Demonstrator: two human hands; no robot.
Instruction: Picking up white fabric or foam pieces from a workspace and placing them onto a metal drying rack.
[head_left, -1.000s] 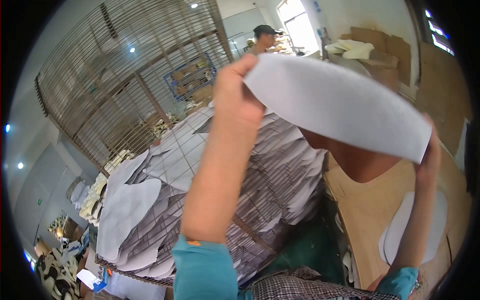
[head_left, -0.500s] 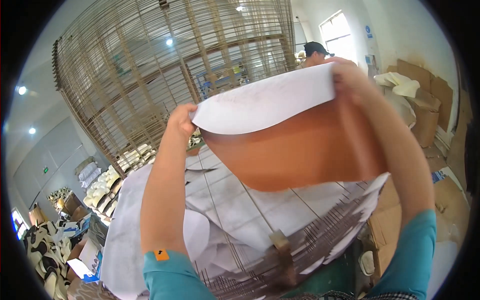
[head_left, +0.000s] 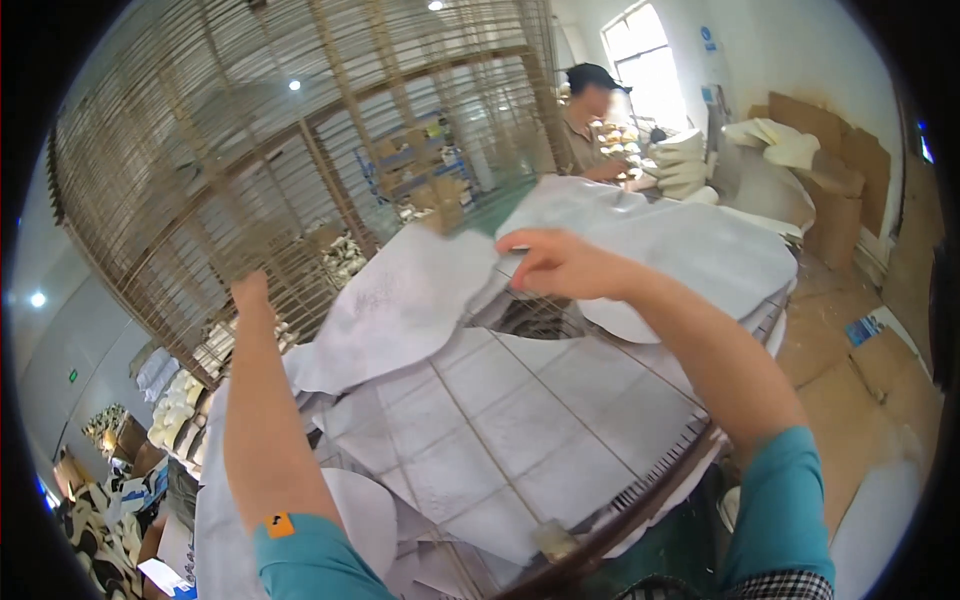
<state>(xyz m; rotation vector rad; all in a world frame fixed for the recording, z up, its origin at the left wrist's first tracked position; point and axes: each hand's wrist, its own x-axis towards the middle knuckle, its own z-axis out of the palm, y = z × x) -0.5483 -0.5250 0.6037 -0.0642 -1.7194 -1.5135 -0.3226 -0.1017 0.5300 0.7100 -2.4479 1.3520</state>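
A pale grey, curved sheet of material (head_left: pixel 400 305) lies across the top of a wire rack (head_left: pixel 560 450) covered with more grey sheets. My right hand (head_left: pixel 555 265) pinches the sheet's upper right edge. My left hand (head_left: pixel 250 295) is at the sheet's far left end, fingers curled by its edge; whether it still grips the sheet is not clear. A second large grey sheet (head_left: pixel 690 250) lies just beyond my right hand. Both forearms wear teal sleeves.
A tall wire cage rack (head_left: pixel 300 150) rises behind the stack. Another person in a dark cap (head_left: pixel 590 110) works at the back near white stacked pieces (head_left: pixel 685 160). Cardboard (head_left: pixel 870 360) lies on the right floor, with more pale piles at the lower left.
The sheet was held up in the air with its brown underside showing; now it is lowered flat, grey side up, onto the rack's stack, and both hands have come down with it.
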